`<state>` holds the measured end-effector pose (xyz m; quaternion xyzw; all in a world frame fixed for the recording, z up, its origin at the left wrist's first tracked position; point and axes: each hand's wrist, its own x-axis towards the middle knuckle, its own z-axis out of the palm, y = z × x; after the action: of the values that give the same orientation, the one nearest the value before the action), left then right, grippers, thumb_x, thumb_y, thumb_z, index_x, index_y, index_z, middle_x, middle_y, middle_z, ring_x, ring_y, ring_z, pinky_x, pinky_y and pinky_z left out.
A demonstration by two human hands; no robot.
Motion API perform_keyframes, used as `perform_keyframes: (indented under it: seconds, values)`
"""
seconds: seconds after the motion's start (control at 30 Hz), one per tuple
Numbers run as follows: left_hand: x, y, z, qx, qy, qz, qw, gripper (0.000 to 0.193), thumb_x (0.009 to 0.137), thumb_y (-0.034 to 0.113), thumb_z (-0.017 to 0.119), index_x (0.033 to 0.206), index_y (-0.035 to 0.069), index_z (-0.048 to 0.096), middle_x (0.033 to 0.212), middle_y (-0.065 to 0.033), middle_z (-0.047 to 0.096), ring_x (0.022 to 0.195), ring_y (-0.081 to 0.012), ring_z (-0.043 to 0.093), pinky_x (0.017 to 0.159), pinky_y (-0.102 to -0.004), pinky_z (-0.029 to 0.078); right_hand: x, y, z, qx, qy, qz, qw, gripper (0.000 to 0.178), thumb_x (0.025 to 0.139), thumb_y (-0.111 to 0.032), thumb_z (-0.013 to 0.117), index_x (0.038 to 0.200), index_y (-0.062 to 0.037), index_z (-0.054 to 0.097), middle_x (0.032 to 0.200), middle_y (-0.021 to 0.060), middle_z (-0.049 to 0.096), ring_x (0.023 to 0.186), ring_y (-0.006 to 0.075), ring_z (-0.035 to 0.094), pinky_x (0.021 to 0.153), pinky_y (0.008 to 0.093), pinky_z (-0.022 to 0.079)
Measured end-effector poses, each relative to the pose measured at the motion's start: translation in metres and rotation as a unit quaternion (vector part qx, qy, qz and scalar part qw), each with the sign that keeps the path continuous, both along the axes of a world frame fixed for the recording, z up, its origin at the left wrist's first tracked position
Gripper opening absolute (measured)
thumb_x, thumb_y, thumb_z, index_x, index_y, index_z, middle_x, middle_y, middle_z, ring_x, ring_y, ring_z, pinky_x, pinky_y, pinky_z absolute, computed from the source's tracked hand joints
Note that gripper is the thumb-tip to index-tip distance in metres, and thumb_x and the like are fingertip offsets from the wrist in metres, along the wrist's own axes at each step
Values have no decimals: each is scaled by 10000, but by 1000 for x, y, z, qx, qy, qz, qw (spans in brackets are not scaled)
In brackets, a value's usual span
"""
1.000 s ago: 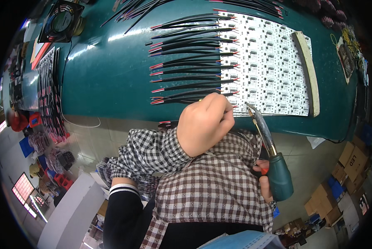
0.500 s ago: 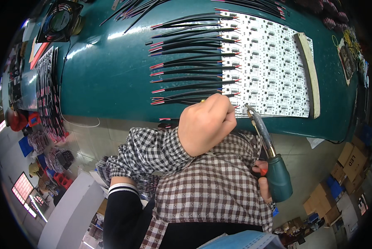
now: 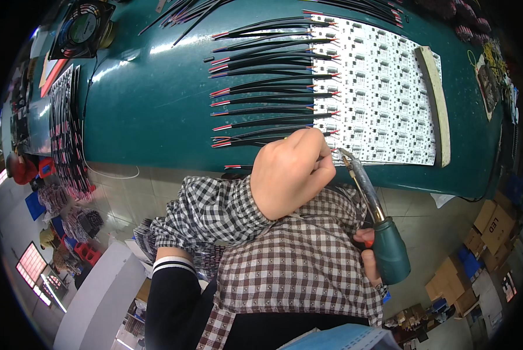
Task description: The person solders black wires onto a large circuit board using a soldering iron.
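Note:
Near the front left corner of a white circuit board sheet [image 3: 384, 93], my left hand [image 3: 290, 172] is closed in a pinch around a black-sheathed wire [image 3: 238, 168]. Its red and white tail sticks out left of the fist; the fingertips are partly hidden. My right hand [image 3: 370, 265] grips a soldering iron [image 3: 392, 251] by its green handle. The iron's bent metal tip is at the sheet's near edge, close beside my left fingers and a small red wire end. Several black wires [image 3: 264, 96] lie in a row, their right ends on the sheet's left edge.
A pale bar [image 3: 433, 108] lies across the sheet's right side. On the green table [image 3: 151, 105] are loose wires [image 3: 194, 11], a small fan [image 3: 81, 29] and a stack of wired strips [image 3: 69, 140] at left. Cardboard boxes [image 3: 495, 224] stand on the floor at right.
The soldering iron's tip has moved slightly left, closer to my left fingers and the wire end. My left hand has shifted only slightly.

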<state>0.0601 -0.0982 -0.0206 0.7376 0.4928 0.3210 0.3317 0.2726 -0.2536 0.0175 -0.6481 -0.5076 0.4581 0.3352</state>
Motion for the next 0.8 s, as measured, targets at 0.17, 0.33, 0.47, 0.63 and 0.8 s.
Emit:
perform_keyframes:
  seconds: [0.17,0.33,0.47,0.63,0.8]
  values:
    - [0,1,2,-10,1,-4,1000,157,728,-6,704,748,29,552,677,-60,594,560,-182,606,479,-288,472,0,0,-1,16,-19,10,1000,342,856,-317,737,985,-6,681,893,96,709,802,235,679,726,340,542]
    - [0,1,3,-16,10,-7,1000,158,729,-4,705,747,29,551,674,-61,593,558,-179,605,477,-286,471,1,0,-1,22,-30,18,999,324,846,-301,744,988,-15,685,894,82,710,802,236,676,731,346,537]
    - [0,1,4,-15,6,-7,1000,157,728,-4,702,746,30,551,673,-63,592,550,-178,601,471,-285,468,7,-5,-4,27,-73,48,996,298,833,-272,754,979,-21,685,879,78,707,799,238,675,729,354,536]
    - [1,2,4,-15,5,-12,1000,158,728,-4,701,747,31,548,675,-63,595,539,-177,597,466,-283,466,11,-19,-16,29,-46,37,998,293,825,-259,757,975,-19,681,854,80,702,770,244,674,710,365,537]
    - [0,0,3,-14,6,-6,1000,164,730,-1,705,750,32,546,678,-59,600,529,-171,593,461,-282,463,-6,-4,-8,92,13,-43,995,316,837,-272,745,971,5,669,858,103,707,798,237,697,724,351,540]
